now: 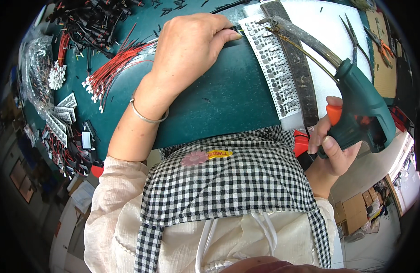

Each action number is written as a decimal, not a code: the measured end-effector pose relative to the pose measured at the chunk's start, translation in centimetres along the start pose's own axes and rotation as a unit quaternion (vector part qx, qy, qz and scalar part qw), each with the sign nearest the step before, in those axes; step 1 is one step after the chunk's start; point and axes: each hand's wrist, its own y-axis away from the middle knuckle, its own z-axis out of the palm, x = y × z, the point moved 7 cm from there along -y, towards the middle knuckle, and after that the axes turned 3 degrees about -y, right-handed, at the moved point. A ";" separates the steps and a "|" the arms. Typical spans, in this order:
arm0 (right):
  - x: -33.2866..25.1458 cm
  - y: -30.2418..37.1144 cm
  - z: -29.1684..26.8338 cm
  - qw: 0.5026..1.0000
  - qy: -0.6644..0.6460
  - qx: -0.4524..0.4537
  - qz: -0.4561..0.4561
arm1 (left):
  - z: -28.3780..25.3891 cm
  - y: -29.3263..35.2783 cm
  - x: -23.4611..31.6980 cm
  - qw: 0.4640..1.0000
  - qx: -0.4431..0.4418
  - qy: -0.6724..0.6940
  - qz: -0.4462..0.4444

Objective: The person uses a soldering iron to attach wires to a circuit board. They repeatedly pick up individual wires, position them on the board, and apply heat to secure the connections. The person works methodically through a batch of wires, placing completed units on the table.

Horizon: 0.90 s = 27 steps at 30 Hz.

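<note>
My left hand [191, 50] is closed in a pinch on a thin black cable [231, 32]. A short yellow-green wire end sticks out past the fingertips, beside the top left edge of a white circuit board panel [276, 68] covered in rows of small components. My right hand [332, 141] grips a dark green soldering gun [362, 107] with an orange trigger. Its long barrel [310, 38] reaches up and left, and the tip hangs over the panel's upper end, close to the wire. A thin feed tube [305, 51] runs along below the barrel. Whether the tip touches the board I cannot tell.
A dark bar [296, 68] lies along the panel's right side. Red-and-white wire bundles [112, 68], black connector cables [91, 22] and small boards [57, 127] crowd the left of the green table [210, 100]. Pliers [353, 38] lie at the upper right on white foam [328, 86].
</note>
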 end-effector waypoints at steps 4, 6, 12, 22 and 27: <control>0.1 0.1 -0.3 1.000 -0.013 -0.004 0.005 | 0.2 0.0 -0.3 0.999 -0.009 0.043 -0.017; 0.2 0.1 -0.4 1.000 -0.018 -0.002 0.005 | 1.3 0.4 -1.2 0.991 -0.034 0.089 -0.090; 0.2 0.5 -0.7 1.000 -0.021 -0.002 -0.003 | 1.4 0.9 0.1 0.993 0.040 0.070 -0.080; 0.7 1.4 0.2 1.000 -0.016 -0.013 -0.010 | 1.3 1.1 0.7 0.995 0.070 -0.045 -0.050; 1.1 1.6 0.3 0.999 0.002 -0.038 -0.013 | 1.2 1.2 1.0 0.992 0.095 -0.063 -0.045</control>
